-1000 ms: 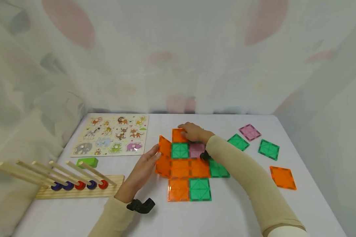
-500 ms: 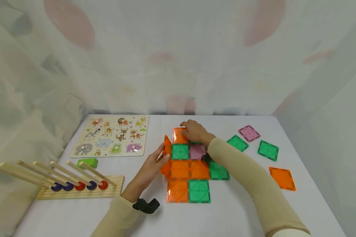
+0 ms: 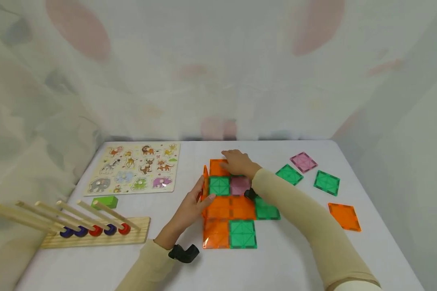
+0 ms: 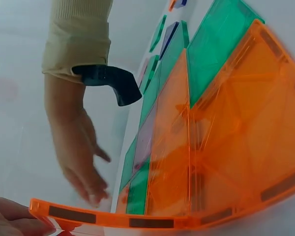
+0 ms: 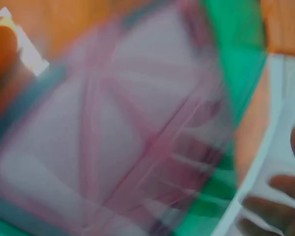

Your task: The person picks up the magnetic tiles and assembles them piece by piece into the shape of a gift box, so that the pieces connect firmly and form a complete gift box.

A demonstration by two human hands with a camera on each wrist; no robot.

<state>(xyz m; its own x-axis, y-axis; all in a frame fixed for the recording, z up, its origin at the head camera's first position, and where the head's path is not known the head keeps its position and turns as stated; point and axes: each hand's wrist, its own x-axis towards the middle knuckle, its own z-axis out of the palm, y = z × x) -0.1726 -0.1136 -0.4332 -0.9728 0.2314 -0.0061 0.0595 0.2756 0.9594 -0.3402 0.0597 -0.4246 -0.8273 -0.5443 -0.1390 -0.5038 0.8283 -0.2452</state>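
Thumb and fingers of the left hand [image 3: 187, 210] are clamped on the standing orange tiles [image 3: 205, 180], which rise close to upright along the left side of a flat patchwork of square tiles [image 3: 220, 208]. Nearest on the white table [image 3: 269, 266] comes the beige left sleeve [image 3: 147, 262] with its black wrist mount [image 3: 183, 254], then the patchwork's front row: an orange tile [image 3: 216, 236] and, touching its right side, a green tile [image 3: 243, 234]. Off to the left, about level with them, sits a wooden peg rack [image 3: 142, 234] with five red and dark blue rings [image 3: 124, 229] near its base. One row back, two more orange squares and a green one lie edge to edge, and well apart on the right is a loose orange tile [image 3: 344, 217]. Just behind the rack is a green block [image 3: 107, 201]. Farther in, the patchwork goes on with another green square and a pink tile [image 3: 239, 186]. Over its far end reaches the right hand [image 3: 240, 163], fingers spread apart and loosely extended above the farthest orange square [image 3: 216, 167]; whether they touch it I cannot tell. An animal puzzle board [image 3: 132, 167] lies left of this, two loose green tiles [image 3: 326, 182] and a loose pink tile [image 3: 304, 162] to the right, and behind everything hangs a pale curtain [image 3: 218, 101]
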